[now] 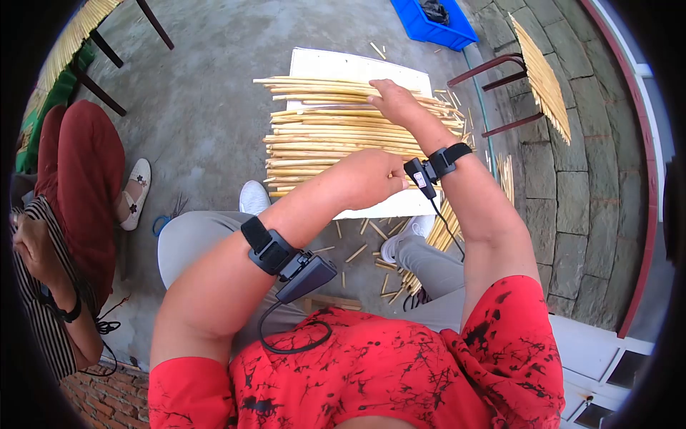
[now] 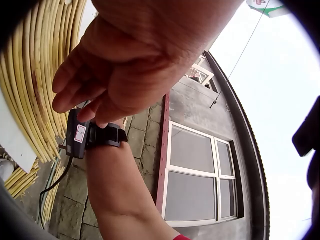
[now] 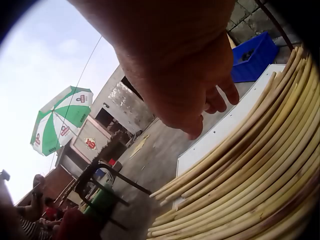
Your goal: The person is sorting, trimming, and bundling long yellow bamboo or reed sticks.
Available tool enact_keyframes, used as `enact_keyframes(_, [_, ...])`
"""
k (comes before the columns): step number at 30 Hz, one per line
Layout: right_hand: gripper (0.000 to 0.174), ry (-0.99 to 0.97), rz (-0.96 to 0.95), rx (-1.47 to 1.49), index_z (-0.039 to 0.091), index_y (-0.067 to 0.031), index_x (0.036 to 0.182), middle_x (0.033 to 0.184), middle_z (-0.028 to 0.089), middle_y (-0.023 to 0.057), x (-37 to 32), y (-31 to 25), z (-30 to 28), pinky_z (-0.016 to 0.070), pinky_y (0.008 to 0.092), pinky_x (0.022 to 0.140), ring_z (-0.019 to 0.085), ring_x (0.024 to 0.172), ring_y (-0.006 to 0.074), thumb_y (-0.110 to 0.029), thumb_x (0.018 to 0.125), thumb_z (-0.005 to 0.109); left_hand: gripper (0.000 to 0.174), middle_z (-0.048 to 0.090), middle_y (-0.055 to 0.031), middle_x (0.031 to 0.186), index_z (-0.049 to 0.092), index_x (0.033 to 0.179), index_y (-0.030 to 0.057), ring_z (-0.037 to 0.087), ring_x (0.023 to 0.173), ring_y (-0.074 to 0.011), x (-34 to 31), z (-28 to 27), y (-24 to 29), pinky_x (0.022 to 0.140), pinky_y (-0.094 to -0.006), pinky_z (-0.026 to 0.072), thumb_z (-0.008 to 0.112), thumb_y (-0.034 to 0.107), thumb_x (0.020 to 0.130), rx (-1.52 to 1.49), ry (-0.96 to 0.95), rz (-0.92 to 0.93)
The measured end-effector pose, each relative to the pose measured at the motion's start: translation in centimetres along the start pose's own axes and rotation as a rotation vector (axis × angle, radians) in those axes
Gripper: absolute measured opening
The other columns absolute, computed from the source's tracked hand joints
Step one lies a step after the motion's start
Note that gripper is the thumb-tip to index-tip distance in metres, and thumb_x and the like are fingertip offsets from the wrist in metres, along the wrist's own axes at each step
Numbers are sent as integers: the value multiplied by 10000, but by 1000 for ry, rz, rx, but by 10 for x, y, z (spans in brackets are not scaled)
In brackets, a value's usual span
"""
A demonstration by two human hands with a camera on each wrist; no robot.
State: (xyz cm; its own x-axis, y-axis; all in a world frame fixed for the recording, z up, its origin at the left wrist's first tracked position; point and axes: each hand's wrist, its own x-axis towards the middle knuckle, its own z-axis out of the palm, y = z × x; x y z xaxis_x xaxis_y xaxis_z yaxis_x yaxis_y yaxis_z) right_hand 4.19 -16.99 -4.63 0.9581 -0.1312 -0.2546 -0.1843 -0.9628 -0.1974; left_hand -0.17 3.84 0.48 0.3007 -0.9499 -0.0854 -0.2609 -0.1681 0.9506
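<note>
A pile of long pale yellow sticks (image 1: 329, 136) lies across a white board (image 1: 336, 63) in front of my knees. My right hand (image 1: 391, 100) reaches over the far right part of the pile, palm down and fingers loosely bent. In the right wrist view this hand (image 3: 190, 85) hovers just above the sticks (image 3: 250, 175) and holds nothing. My left hand (image 1: 371, 179) is at my right wrist. Its curled fingertips pinch the small black camera (image 2: 77, 134) strapped there, and the sticks (image 2: 35, 75) show behind the hand (image 2: 115, 75).
A blue crate (image 1: 432, 25) stands beyond the board. A dark metal frame with more sticks (image 1: 543, 79) stands at the right on stone paving. Cut stick pieces (image 1: 357, 250) litter the ground by my feet. A seated person (image 1: 64, 214) is at my left.
</note>
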Motion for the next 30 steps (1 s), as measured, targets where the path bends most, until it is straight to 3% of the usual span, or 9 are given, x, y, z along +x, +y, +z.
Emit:
enact_keyframes(2, [449,70,-28,-101,413,-34,1250,1304,395,190,19,5,44,304,380,1009,354,1227,312,-256,868,497,224,609,-112,743,581,867,18,568,672,-234,6,0,-10,626,-339,439,534,237,848,14,38,25])
enact_keyframes(5, [494,110,-34,-144,364,-50,1293,1349,344,189,32,7,67,258,409,1035,286,1278,305,-298,880,473,224,617,-135,773,581,871,19,570,720,-281,7,1,-11,654,-357,439,542,238,844,30,31,34])
enact_keyframes(9, [565,105,-5,-104,313,-61,1331,1387,292,191,29,9,81,194,454,1056,223,1313,312,-384,886,441,221,615,-151,784,580,867,26,577,733,-304,5,0,-11,652,-378,438,543,242,837,93,-9,5])
enact_keyframes(13, [604,156,3,-100,298,-65,1343,1388,286,196,15,14,91,180,465,1057,209,1316,320,-423,878,439,221,613,-147,770,577,880,28,575,718,-303,6,6,-11,643,-380,435,547,242,831,83,-28,-22])
enact_keyframes(16, [638,174,1,-92,253,-81,1370,1416,216,206,8,10,99,122,451,1076,130,1342,309,-460,881,410,222,610,-142,759,575,882,29,572,704,-296,7,7,-11,635,-377,433,551,243,828,77,-37,-16])
enact_keyframes(22, [695,224,51,-90,243,-65,1372,1415,220,211,5,3,107,65,496,1073,118,1345,318,-509,861,403,193,599,-129,729,571,880,17,551,663,-276,8,9,-7,619,-357,427,565,199,817,82,-49,-31])
enact_keyframes(30, [718,186,82,-9,218,-70,1386,1433,170,213,15,2,100,28,487,1078,75,1355,309,-535,862,373,199,586,-126,714,570,883,15,533,650,-269,12,7,-5,619,-355,421,550,203,824,111,-78,-28])
